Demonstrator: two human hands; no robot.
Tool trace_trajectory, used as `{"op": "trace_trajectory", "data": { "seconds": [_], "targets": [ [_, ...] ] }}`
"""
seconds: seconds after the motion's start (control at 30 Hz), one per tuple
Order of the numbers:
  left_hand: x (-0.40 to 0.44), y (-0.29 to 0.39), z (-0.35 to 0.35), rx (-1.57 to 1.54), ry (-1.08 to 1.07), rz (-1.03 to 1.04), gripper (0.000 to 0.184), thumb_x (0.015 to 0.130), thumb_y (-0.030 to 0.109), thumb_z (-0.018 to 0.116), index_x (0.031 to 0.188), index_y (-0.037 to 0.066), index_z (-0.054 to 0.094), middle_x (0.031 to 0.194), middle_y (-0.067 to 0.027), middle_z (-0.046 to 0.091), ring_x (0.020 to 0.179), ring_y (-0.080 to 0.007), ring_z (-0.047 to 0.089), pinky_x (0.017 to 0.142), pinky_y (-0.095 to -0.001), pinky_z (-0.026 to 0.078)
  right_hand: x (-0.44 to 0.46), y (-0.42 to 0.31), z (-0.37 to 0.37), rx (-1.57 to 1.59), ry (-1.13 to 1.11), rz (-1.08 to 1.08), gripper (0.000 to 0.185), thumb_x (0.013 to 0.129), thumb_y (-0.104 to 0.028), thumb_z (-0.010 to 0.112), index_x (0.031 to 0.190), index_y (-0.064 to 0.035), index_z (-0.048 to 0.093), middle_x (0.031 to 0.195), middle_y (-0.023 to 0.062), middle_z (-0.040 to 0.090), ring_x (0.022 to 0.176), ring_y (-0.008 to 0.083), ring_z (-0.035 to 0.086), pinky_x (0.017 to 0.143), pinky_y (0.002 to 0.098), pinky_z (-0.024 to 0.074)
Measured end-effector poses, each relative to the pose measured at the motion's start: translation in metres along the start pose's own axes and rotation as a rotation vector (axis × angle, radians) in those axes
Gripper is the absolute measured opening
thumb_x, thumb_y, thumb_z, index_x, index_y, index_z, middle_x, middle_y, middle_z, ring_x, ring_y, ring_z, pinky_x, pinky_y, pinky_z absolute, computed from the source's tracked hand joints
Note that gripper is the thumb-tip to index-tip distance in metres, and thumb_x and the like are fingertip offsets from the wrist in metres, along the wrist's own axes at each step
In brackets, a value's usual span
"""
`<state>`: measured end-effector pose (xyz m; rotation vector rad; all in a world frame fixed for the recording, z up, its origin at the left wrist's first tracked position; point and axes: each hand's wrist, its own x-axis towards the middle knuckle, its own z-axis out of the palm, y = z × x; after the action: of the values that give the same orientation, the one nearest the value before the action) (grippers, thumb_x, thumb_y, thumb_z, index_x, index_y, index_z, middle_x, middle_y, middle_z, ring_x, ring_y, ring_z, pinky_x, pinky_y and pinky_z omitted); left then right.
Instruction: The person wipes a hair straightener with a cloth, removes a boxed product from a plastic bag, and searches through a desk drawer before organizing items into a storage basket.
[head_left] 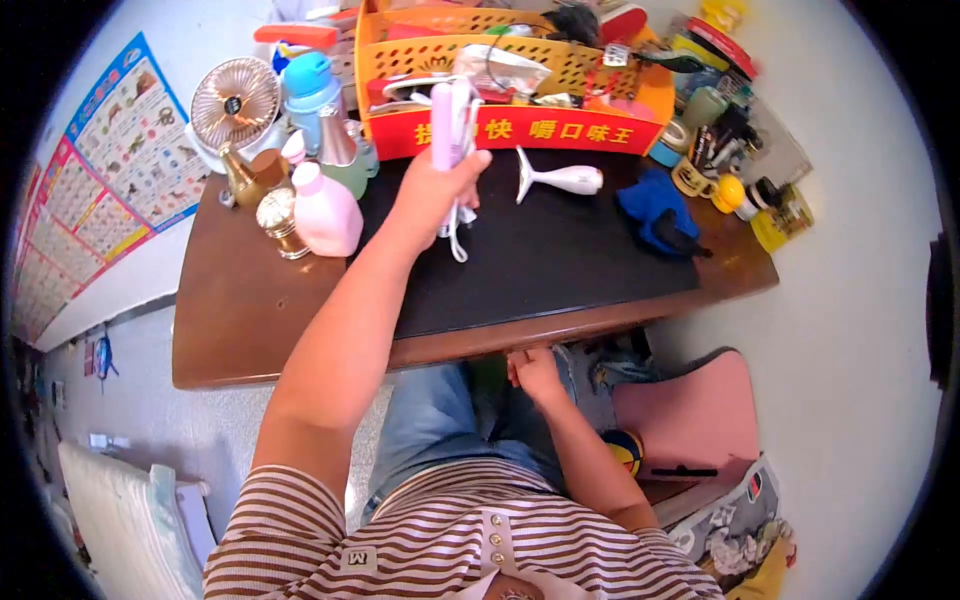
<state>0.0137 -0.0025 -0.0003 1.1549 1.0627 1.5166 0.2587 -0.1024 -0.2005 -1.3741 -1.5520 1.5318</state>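
My left hand (438, 190) reaches over the black desk mat and is closed around a pale purple stick-shaped appliance (443, 125). It stands nearly upright in my grip, and a white cord (459, 245) is bunched beside it and hangs below my fingers. My right hand (535, 372) is low at the desk's front edge, with its fingers curled; whatever they hold, if anything, is hidden. To the right of my left hand, a white handheld massager (565, 180) with a forked head lies on the mat (540, 270).
A yellow and red box (520, 130) full of small items stands at the back. On the left are a fan (236, 102), a blue bottle (310, 85) and a pink pump bottle (328, 212). A blue cloth item (660, 212) and several jars are on the right. A pink chair (690, 415) stands below.
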Motion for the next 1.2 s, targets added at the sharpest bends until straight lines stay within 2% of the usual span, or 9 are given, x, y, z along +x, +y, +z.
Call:
{"op": "trace_trajectory", "data": {
  "seconds": [0.2, 0.27, 0.47, 0.57, 0.63, 0.73, 0.8, 0.87, 1.2],
  "targets": [
    [-0.005, 0.012, 0.0, -0.206, 0.018, -0.078, 0.026, 0.091, 0.023, 0.071, 0.087, 0.007, 0.051, 0.061, 0.0019, 0.045, 0.049, -0.0093, 0.044, 0.053, -0.0303, 0.046, -0.063, -0.142, -0.021, -0.142, -1.088, -0.153, 0.026, 0.103, -0.022, 0.053, 0.119, -0.0051, 0.065, 0.082, 0.0052, 0.067, 0.072, 0.0114, 0.065, 0.062, 0.0273, 0.0543],
    [-0.006, 0.012, 0.001, -0.208, -0.01, -0.053, 0.03, 0.094, 0.026, 0.068, 0.078, 0.01, 0.048, 0.06, 0.0017, 0.044, 0.049, -0.0114, 0.045, 0.056, -0.0306, 0.046, -0.064, -0.176, -0.029, 0.03, -1.012, -0.326, 0.025, 0.101, -0.02, 0.056, 0.117, -0.0029, 0.065, 0.078, 0.005, 0.066, 0.07, 0.0108, 0.065, 0.063, 0.0267, 0.0536],
    [-0.019, 0.024, 0.016, 0.012, 0.025, -0.047, 0.029, 0.095, 0.028, 0.065, 0.08, 0.005, 0.056, 0.061, -0.0021, 0.053, 0.054, -0.0132, 0.054, 0.055, -0.0305, 0.046, 0.06, -0.242, -0.009, -0.202, 0.351, -0.969, 0.039, 0.094, -0.025, 0.067, 0.121, 0.0027, 0.059, 0.089, 0.0084, 0.067, 0.082, 0.013, 0.066, 0.072, 0.0288, 0.0528],
    [-0.011, 0.008, 0.014, 0.028, 0.054, -0.039, 0.021, 0.096, 0.023, 0.061, 0.088, 0.004, 0.06, 0.066, -0.0023, 0.056, 0.056, -0.0117, 0.054, 0.051, -0.0279, 0.042, 0.106, -0.269, -0.001, -0.089, 0.072, -0.813, 0.052, 0.091, -0.03, 0.071, 0.127, 0.0033, 0.055, 0.089, 0.0094, 0.066, 0.077, 0.0124, 0.065, 0.066, 0.0278, 0.0524],
    [-0.006, 0.007, 0.01, 0.052, 0.13, 0.012, 0.018, 0.097, 0.021, 0.056, 0.09, 0.005, 0.061, 0.069, -0.0018, 0.058, 0.058, -0.0108, 0.054, 0.05, -0.0263, 0.041, 0.108, -0.297, -0.001, -0.097, -0.395, -0.397, 0.062, 0.089, -0.031, 0.072, 0.134, 0.0039, 0.048, 0.092, 0.0112, 0.066, 0.075, 0.0121, 0.065, 0.06, 0.0261, 0.0516],
    [-0.004, 0.011, -0.002, 0.199, 0.21, 0.029, 0.018, 0.096, 0.019, 0.056, 0.096, 0.003, 0.062, 0.074, -0.0026, 0.06, 0.059, -0.0113, 0.055, 0.051, -0.0275, 0.041, 0.125, -0.292, 0.019, 0.021, -0.45, -0.517, 0.06, 0.089, -0.031, 0.072, 0.132, 0.0033, 0.049, 0.093, 0.011, 0.066, 0.071, 0.012, 0.064, 0.054, 0.0255, 0.0497],
    [-0.001, 0.007, -0.003, 0.282, 0.202, -0.033, 0.02, 0.095, 0.019, 0.057, 0.103, 0.001, 0.062, 0.079, -0.0036, 0.062, 0.063, -0.0112, 0.057, 0.053, -0.0277, 0.044, 0.153, -0.262, 0.042, 0.101, -0.272, -0.847, 0.047, 0.09, -0.029, 0.071, 0.123, -0.0008, 0.054, 0.097, 0.0071, 0.065, 0.085, 0.0137, 0.063, 0.075, 0.0291, 0.052],
    [0.003, -0.009, -0.001, 0.422, 0.291, 0.268, 0.025, 0.091, 0.021, 0.059, 0.1, -0.002, 0.062, 0.074, -0.0064, 0.063, 0.067, -0.0166, 0.063, 0.06, -0.0318, 0.048, 0.145, -0.26, 0.037, 0.133, -0.273, -0.751, 0.037, 0.093, -0.024, 0.067, 0.12, -0.0022, 0.054, 0.103, 0.007, 0.067, 0.09, 0.0145, 0.062, 0.085, 0.0308, 0.0504],
    [-0.003, -0.004, 0.011, 0.287, -0.122, 0.055, 0.045, 0.096, 0.023, 0.06, 0.132, 0.0, 0.049, 0.113, -0.007, 0.058, 0.099, -0.0127, 0.057, 0.088, -0.0281, 0.045, 0.139, -0.263, 0.007, 0.666, -0.211, -0.474, 0.021, 0.102, -0.019, 0.049, 0.107, 0.0002, 0.056, 0.098, 0.0141, 0.069, 0.088, 0.0189, 0.067, 0.079, 0.0329, 0.0545]
  ]
}}
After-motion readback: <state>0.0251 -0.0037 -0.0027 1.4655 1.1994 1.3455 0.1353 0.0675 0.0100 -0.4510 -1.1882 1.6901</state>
